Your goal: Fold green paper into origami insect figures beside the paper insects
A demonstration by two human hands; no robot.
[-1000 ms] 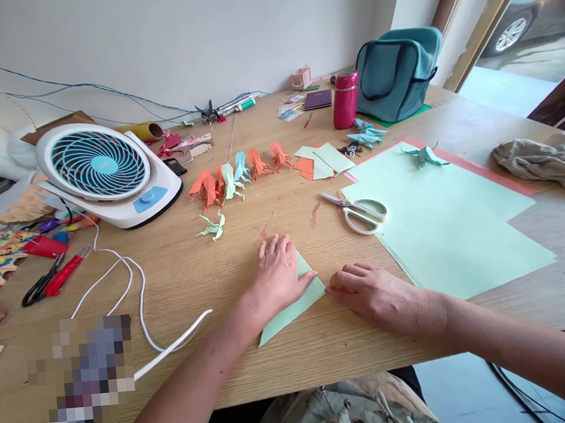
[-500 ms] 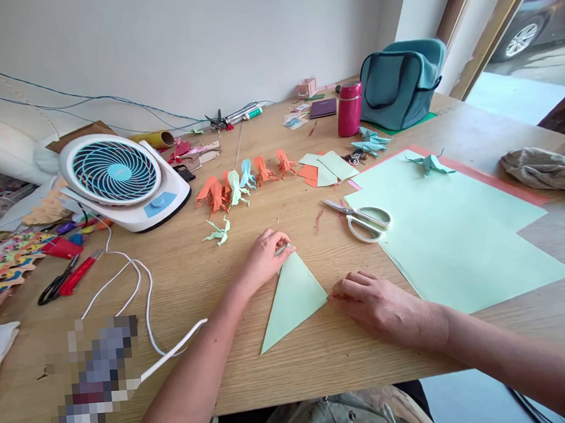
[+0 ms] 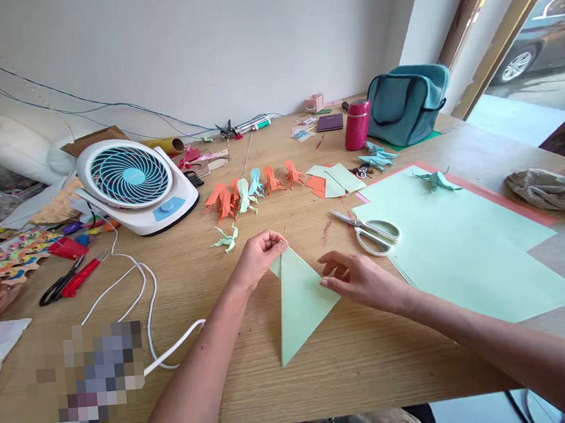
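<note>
- Fingers (image 3: 271, 241) of the left hand (image 3: 259, 257) are pinched shut on the far corner of the folded green paper (image 3: 300, 304).
- Its right edge is touched by the loosely open right hand (image 3: 361, 282).

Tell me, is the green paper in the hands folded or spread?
Folded: the green paper is a triangle, left hand pinching its top corner, right hand touching its edge.

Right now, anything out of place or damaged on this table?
Nothing spilled or torn. The paper triangle, pinched at its top corner by the left hand, looks crisp, with the right hand at its edge. Only untidy bit: the white cable snakes in loose loops across the table beside the left forearm.
</note>
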